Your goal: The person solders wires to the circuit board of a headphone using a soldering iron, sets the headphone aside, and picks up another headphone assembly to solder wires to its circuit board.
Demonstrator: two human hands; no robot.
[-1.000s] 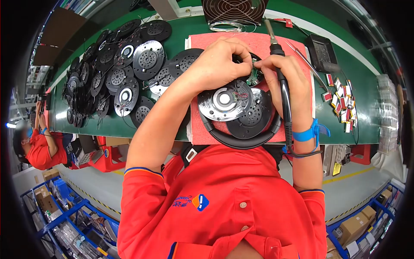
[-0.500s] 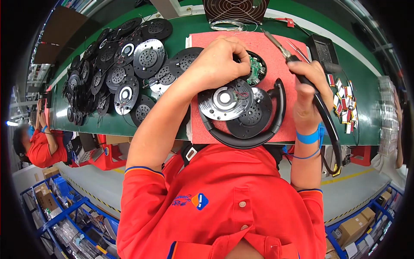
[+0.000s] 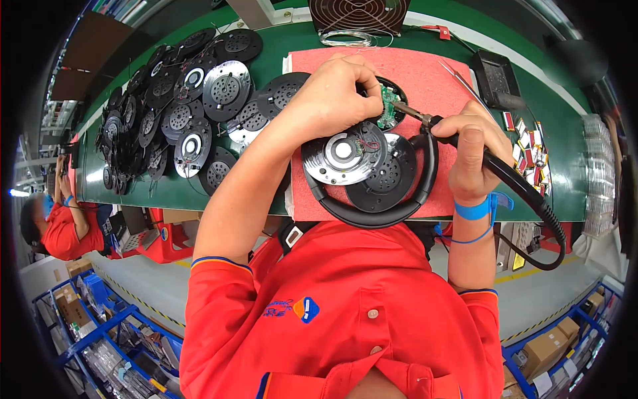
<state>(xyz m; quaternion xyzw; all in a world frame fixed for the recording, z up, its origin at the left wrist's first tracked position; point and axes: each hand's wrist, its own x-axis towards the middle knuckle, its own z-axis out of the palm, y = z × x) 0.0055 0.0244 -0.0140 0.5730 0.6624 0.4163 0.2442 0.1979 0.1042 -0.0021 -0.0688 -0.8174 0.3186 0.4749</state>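
Note:
My left hand (image 3: 345, 90) is pinched over the green circuit board (image 3: 388, 110) in a round black ear cup; whatever lies between its fingertips is too small to name. In my right hand (image 3: 473, 149) is a black-handled soldering iron (image 3: 525, 189), its tip pointing left at the board's right side. Contact between tip and board cannot be made out. Just below lie a silver-faced speaker disc (image 3: 325, 163) and a black perforated disc (image 3: 384, 186), within the curve of the black headband (image 3: 372, 218). All of this rests on a pink foam mat (image 3: 432, 73).
Many round speaker plates (image 3: 163, 86) are piled on the green table at left. A black tray (image 3: 497, 80), small red-and-white parts (image 3: 531, 156) and stacked clear trays (image 3: 598, 176) are at right. A fan (image 3: 359, 14) stands behind the mat. Another person (image 3: 63, 226) is far left.
My right hand has tilted the soldering iron, bringing its tip down and left from above the mat to the circuit board. The cable has swung right. My left hand has barely moved.

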